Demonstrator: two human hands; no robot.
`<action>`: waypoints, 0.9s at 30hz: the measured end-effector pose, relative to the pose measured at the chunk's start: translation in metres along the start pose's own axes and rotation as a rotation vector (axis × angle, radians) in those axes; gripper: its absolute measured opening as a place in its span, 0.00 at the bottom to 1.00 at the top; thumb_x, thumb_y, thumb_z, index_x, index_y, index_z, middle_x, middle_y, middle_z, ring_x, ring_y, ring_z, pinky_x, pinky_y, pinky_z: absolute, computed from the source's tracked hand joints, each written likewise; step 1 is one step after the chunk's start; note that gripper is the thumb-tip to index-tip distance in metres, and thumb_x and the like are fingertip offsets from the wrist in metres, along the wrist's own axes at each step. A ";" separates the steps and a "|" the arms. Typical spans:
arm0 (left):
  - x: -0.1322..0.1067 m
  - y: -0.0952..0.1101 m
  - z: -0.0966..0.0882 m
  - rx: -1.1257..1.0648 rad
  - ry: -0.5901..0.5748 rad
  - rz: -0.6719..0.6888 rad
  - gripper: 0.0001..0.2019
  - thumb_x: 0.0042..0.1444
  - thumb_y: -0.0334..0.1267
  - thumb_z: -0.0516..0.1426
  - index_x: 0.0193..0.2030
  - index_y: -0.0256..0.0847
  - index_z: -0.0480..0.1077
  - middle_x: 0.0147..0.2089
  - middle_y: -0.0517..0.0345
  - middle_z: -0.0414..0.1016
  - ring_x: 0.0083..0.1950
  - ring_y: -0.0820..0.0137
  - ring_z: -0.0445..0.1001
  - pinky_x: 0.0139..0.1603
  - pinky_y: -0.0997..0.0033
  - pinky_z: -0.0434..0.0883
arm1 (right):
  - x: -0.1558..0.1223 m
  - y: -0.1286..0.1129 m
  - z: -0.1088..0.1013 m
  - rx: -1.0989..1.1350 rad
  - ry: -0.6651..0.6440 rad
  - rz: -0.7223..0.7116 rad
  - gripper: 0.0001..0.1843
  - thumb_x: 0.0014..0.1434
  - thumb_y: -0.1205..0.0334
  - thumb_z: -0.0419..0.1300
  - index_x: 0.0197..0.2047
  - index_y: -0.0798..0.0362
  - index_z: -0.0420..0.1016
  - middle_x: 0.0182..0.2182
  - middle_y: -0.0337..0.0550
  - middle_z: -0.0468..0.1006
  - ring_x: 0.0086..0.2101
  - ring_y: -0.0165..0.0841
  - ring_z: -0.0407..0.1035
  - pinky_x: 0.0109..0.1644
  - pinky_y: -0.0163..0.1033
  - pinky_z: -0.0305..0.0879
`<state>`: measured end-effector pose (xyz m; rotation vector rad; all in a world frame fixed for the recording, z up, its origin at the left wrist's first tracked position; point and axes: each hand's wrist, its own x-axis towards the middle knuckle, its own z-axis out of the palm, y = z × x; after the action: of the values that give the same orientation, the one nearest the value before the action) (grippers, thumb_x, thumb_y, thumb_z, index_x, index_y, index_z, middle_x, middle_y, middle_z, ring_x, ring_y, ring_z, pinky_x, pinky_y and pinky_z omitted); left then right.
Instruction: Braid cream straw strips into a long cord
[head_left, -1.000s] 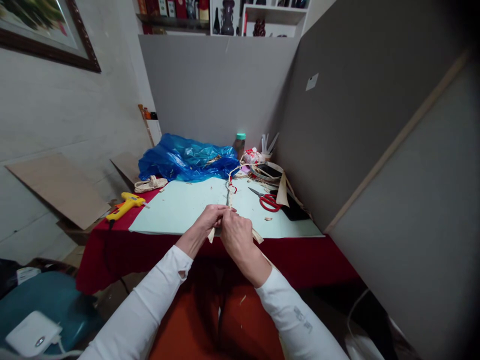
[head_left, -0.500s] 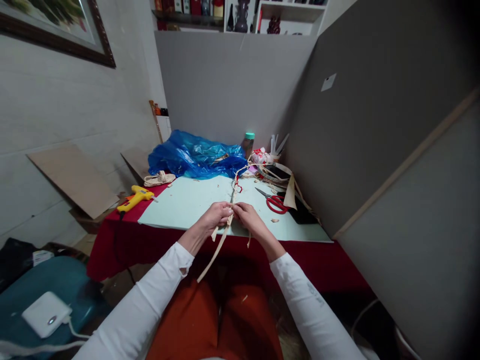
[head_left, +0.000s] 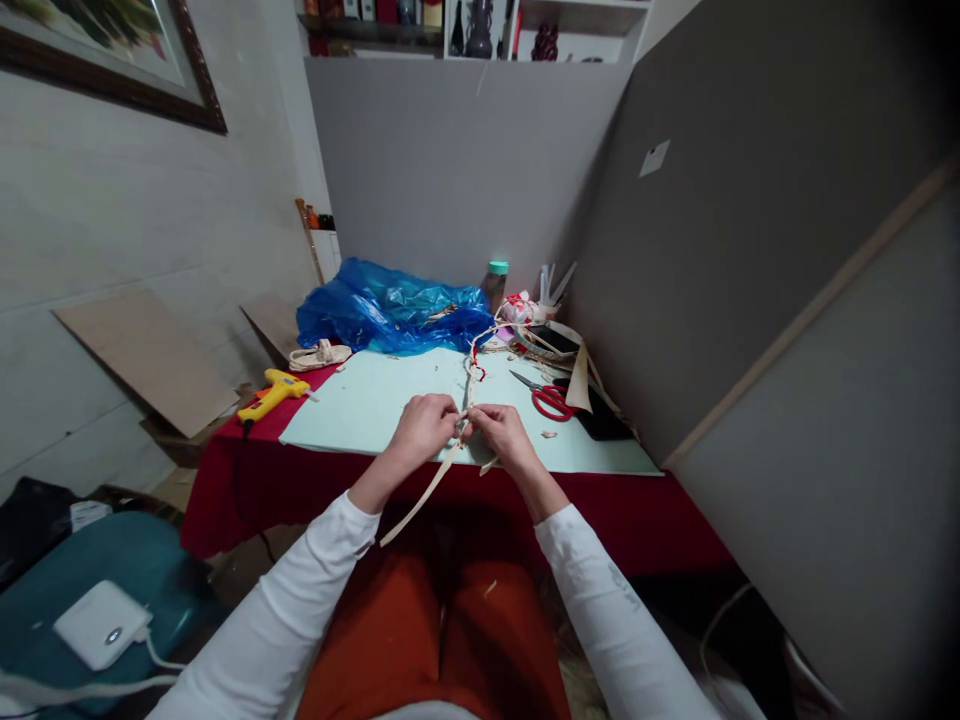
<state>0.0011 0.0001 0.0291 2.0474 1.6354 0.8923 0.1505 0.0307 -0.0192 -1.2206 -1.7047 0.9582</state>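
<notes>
Two bare hands meet at the center of the frame over a pale cord (head_left: 471, 388) of dry-looking fiber, above the front part of a surface (head_left: 247, 480) draped in red cloth. The left hand (head_left: 426, 428) is curled, its fingers closed on the cord; the right hand (head_left: 504, 432), just beside it, pinches the cord between thumb and forefinger, though the fingertips are too small to make out exactly. From there the cord runs up the frame past a bit of red thread (head_left: 481, 373), toward the blue plastic bag (head_left: 390, 310) and the clutter right of center. Below the hands, a long flat strip (head_left: 420, 502) hangs toward the lower left, past the surface's front edge, and a shorter end (head_left: 488, 466) juts out beneath the right hand.

The fiber looks light and pliant, with a papery stiffness that would likely fold readily but might split or fray under a hard twist. The surest hold would seem to be a close pinch where the strips come together, with loose lengths taken flat and near that point rather than by their thin tips. Red-handled scissors (head_left: 553, 402) lie right of center, a yellow glue gun (head_left: 274, 393) at left.
</notes>
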 end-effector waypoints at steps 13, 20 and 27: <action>-0.005 0.004 0.014 -0.197 0.122 -0.013 0.12 0.55 0.40 0.56 0.25 0.37 0.73 0.26 0.52 0.73 0.33 0.65 0.71 0.36 0.70 0.62 | -0.004 -0.014 -0.021 0.657 -0.182 0.251 0.17 0.43 0.54 0.64 0.34 0.58 0.73 0.16 0.26 0.56 0.15 0.18 0.39 0.19 0.29 0.30; 0.031 -0.012 0.027 -1.050 -0.483 -0.278 0.05 0.52 0.32 0.59 0.33 0.31 0.68 0.26 0.56 0.69 0.18 0.83 0.58 0.19 0.82 0.56 | -0.004 -0.014 -0.016 0.622 -0.210 0.197 0.16 0.46 0.52 0.63 0.28 0.56 0.66 0.17 0.28 0.58 0.15 0.18 0.41 0.19 0.30 0.31; 0.024 -0.017 0.029 -1.069 -0.443 -0.364 0.03 0.51 0.26 0.55 0.34 0.32 0.65 0.21 0.56 0.69 0.14 0.87 0.47 0.15 0.84 0.43 | -0.006 -0.009 -0.011 0.310 -0.262 0.118 0.10 0.56 0.58 0.53 0.29 0.56 0.66 0.19 0.32 0.61 0.16 0.21 0.46 0.20 0.30 0.41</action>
<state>0.0112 0.0309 0.0030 1.0508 0.9017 0.8237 0.1588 0.0236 -0.0077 -1.0327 -1.6150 1.4476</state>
